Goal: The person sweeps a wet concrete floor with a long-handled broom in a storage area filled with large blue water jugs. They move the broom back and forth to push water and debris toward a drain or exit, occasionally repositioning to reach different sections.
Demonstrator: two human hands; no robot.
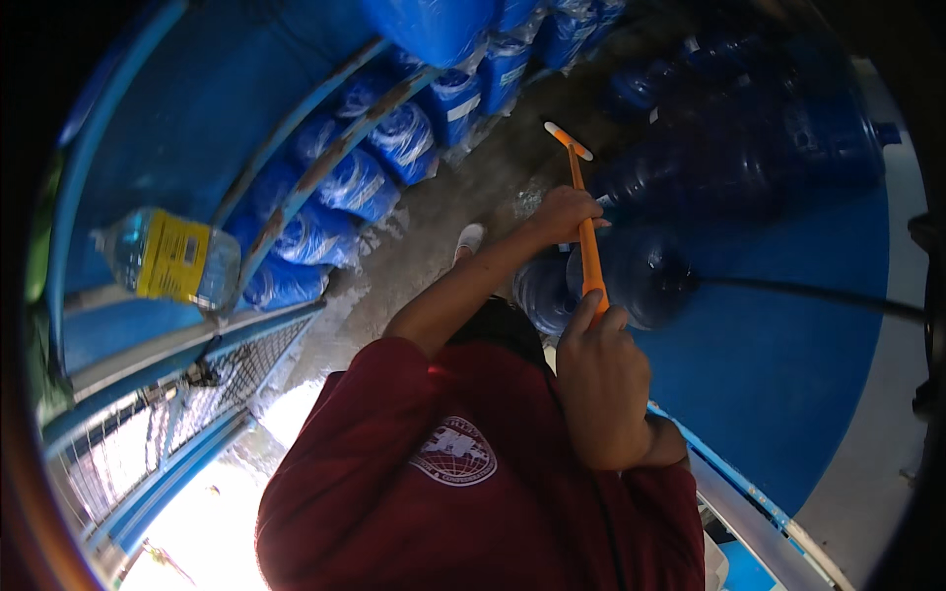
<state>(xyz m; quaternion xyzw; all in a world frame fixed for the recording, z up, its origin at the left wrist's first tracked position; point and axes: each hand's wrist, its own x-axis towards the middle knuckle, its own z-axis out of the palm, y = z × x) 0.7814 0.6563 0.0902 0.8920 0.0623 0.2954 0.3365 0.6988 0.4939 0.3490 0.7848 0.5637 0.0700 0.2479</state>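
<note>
Both my hands hold a long orange pole [589, 254] with a T-shaped orange and white head [569, 141], like a floor squeegee or a floor brush. My left hand [564, 215] reaches forward and is closed round the middle of the pole. Close to my body, my right hand [606, 389] wraps its near end, the thumb lying along the shaft. The pole slants away from me, and its head is at the dark, wet-looking floor [493, 163]. Just beyond the right hand lies a big clear blue water jug [636, 281], partly behind the pole.
Plastic-wrapped blue containers [355, 182] line the left side behind a rusty rail [335, 153]. A clear bottle with a yellow label [177, 258] is at far left. More large jugs [719, 148] lie at the right by a blue panel [759, 364]. A mesh gate [212, 404] stands lower left.
</note>
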